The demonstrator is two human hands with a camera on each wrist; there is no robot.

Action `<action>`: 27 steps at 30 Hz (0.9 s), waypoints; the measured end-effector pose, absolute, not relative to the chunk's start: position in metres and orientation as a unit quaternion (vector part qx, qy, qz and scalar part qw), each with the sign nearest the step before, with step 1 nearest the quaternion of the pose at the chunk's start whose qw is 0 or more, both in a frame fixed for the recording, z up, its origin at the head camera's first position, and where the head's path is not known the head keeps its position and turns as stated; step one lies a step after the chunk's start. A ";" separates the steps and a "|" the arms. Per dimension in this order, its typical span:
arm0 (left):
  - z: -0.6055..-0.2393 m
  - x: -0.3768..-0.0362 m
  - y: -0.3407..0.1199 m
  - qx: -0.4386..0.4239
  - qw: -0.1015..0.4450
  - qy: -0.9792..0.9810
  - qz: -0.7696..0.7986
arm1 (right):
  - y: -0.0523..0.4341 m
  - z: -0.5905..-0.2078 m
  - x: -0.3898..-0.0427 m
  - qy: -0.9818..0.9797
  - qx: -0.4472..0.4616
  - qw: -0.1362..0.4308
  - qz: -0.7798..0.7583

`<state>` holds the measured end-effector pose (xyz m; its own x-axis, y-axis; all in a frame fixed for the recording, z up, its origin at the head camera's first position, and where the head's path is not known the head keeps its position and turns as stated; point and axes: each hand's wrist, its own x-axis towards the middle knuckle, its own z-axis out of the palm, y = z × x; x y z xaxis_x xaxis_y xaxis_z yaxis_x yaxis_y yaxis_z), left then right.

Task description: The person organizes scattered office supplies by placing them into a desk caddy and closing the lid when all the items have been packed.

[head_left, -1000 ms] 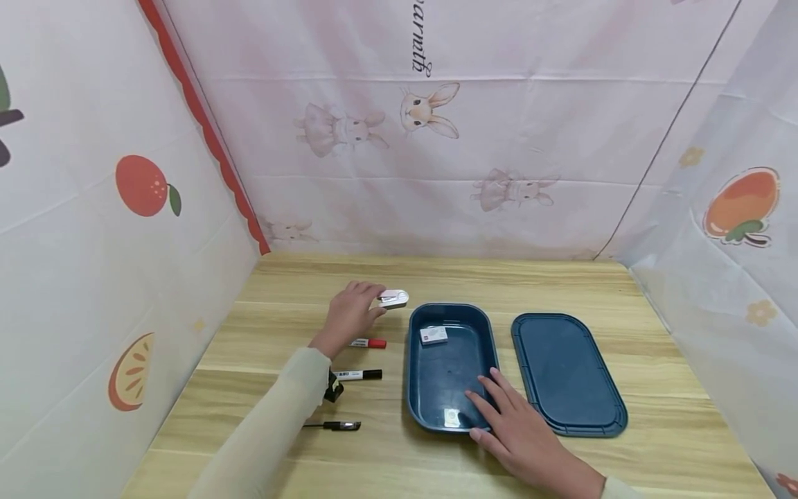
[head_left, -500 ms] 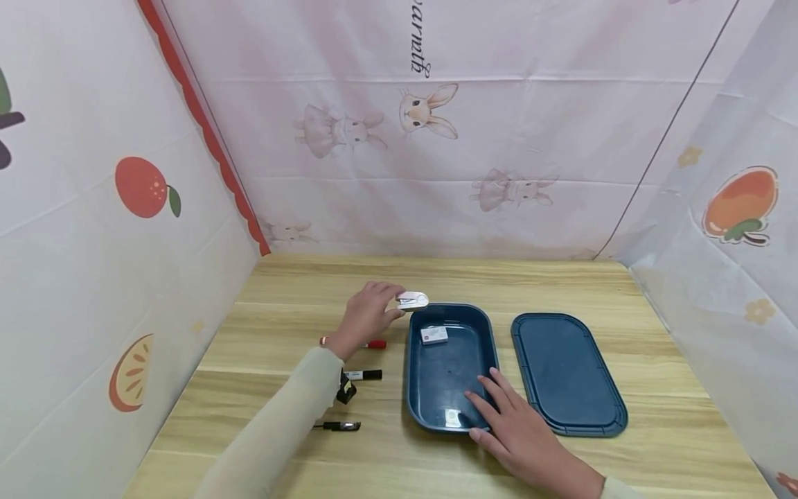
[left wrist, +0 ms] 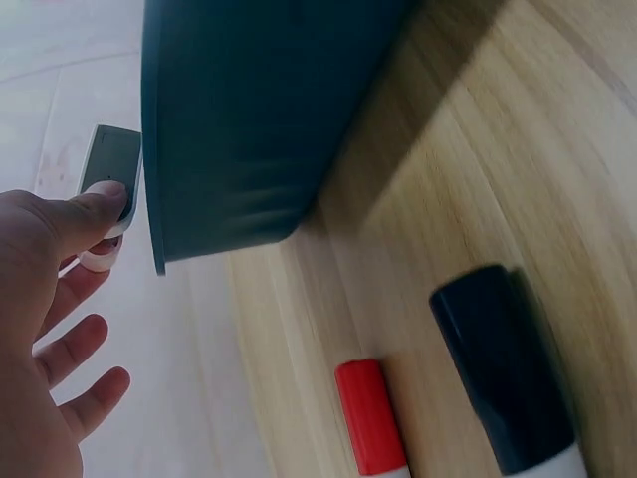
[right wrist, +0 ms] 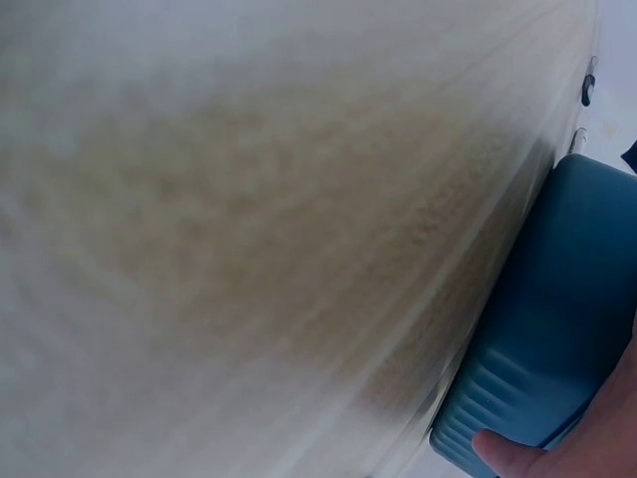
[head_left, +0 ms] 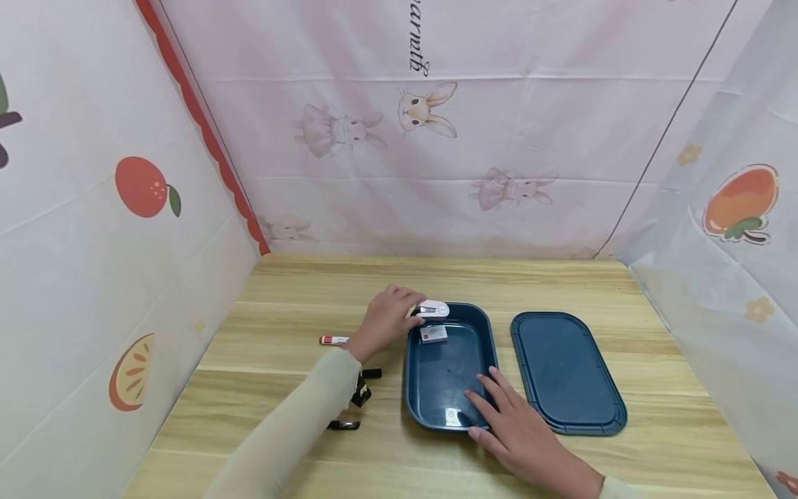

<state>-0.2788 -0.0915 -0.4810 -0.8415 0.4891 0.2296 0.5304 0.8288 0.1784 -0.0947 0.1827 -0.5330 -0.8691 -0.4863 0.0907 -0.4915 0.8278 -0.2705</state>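
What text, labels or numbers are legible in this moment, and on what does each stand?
"armth": sideways black script on the pink rabbit-print backdrop, its start cut off by the top edge.
Small white box in the blue tray: a red mark and print, too small to read.
Sticker on the tray floor: unreadable.
Red-capped marker: label too small to read.
White device held by the left hand: no readable text.

Bright soft light all over, pale small shadows under the hands and blue box (head_left: 414, 388), head view sharp, right wrist view very blurry, left wrist view fuzzy
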 end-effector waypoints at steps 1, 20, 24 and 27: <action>-0.482 -0.279 -0.090 -0.266 0.087 -0.953 -0.116 | 0.183 -0.533 -0.095 -0.956 0.256 0.010 0.144; -0.482 -0.277 -0.066 -0.304 0.111 -0.941 -0.096 | 0.184 -0.532 -0.096 -0.955 0.260 0.014 0.144; -0.484 -0.276 -0.061 -0.309 0.102 -0.943 -0.078 | 0.184 -0.532 -0.097 -0.953 0.265 0.019 0.145; -0.486 -0.275 -0.056 -0.312 0.090 -0.943 -0.070 | 0.184 -0.532 -0.097 -0.953 0.266 0.017 0.146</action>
<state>-0.2753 -0.0561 -0.4859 -0.7896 0.5753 0.2132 0.6005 0.7960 0.0762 -0.0966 0.1845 -0.5321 -0.8579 -0.5020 0.1100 -0.5119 0.8161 -0.2684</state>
